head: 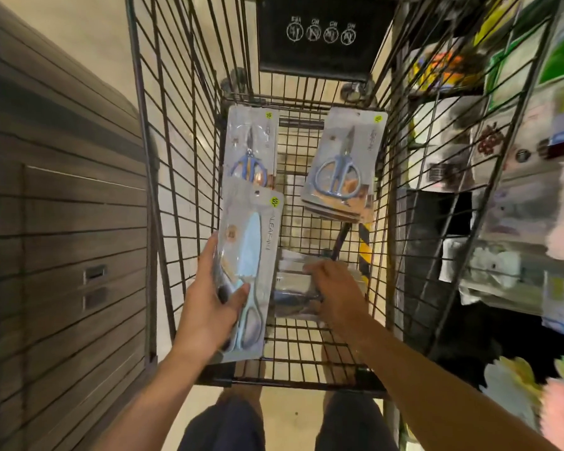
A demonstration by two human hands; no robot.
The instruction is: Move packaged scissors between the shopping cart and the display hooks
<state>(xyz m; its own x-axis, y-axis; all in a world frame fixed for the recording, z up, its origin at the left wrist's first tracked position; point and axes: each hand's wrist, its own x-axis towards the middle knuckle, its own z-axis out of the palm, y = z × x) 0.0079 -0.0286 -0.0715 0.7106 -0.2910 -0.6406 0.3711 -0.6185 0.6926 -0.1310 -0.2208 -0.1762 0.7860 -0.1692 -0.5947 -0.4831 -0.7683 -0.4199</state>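
I look down into a black wire shopping cart (pixel 183 177). My left hand (pixel 209 304) grips a packaged pair of light-blue scissors (pixel 253 255), held upright over the cart's left side. My right hand (pixel 336 294) reaches down onto another scissors package (pixel 293 297) lying flat on the cart floor; its fingers curl at the package's edge, blurred. Two more packs lie farther in: one with blue and orange handles (pixel 251 148) at the left, and a small stack with a blue-grey pair on top (pixel 342 170) at the right.
A dark slatted wall panel (pixel 66 222) runs along the left. Store shelves and hanging packaged goods (pixel 518 157) crowd the right side behind the cart's wire wall. The cart's black child-seat flap (pixel 319 34) stands at the far end. My legs show below the cart.
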